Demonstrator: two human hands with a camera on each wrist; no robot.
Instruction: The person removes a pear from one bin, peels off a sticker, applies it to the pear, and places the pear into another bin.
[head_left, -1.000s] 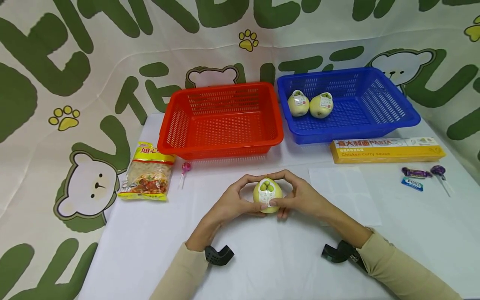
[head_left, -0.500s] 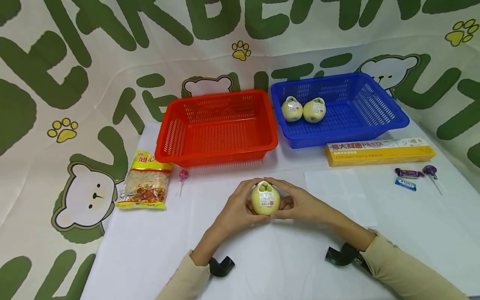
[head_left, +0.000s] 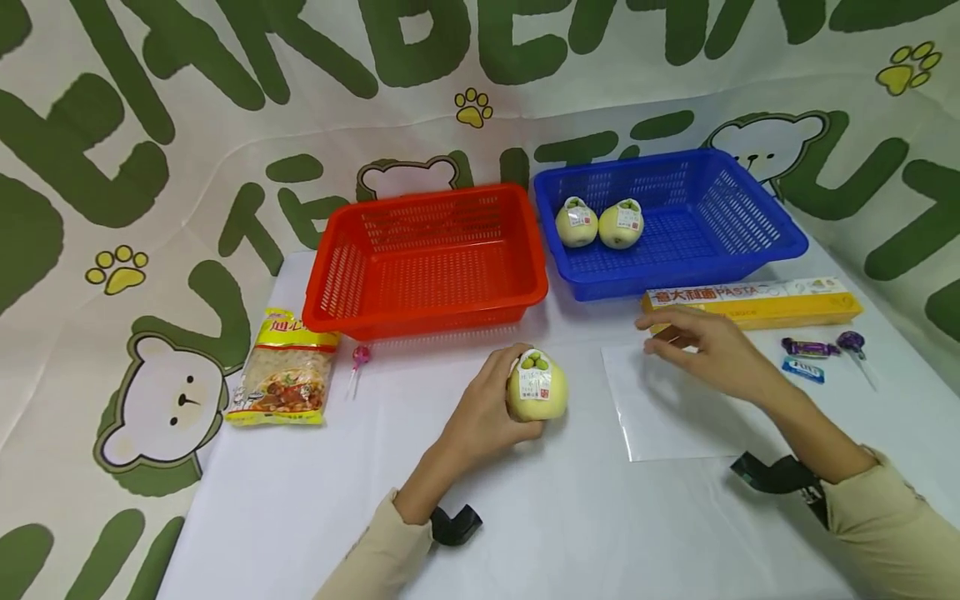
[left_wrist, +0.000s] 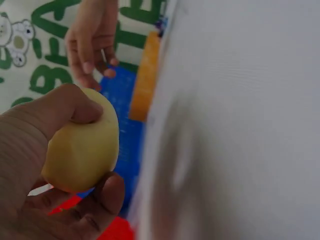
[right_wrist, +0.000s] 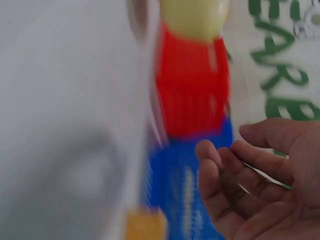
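Left hand point(head_left: 483, 412) grips a labelled pear point(head_left: 536, 389) at mid-table, just before the red basket point(head_left: 427, 258). Right hand point(head_left: 701, 350), fingers loosely spread and holding nothing, hovers over the clear sheet point(head_left: 675, 412). Step: sheet pickup; next, a fingertip pinch at its edge.

An empty red basket point(head_left: 427, 258) stands left of a blue basket point(head_left: 675, 221); a noodle packet point(head_left: 283, 369) lies near the counter's point(head_left: 300, 500) left edge.

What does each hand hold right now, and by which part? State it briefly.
The left hand grips the yellow fruit round its left side and underside, label facing up. The right hand holds nothing, fingers relaxed above the clear sheet.
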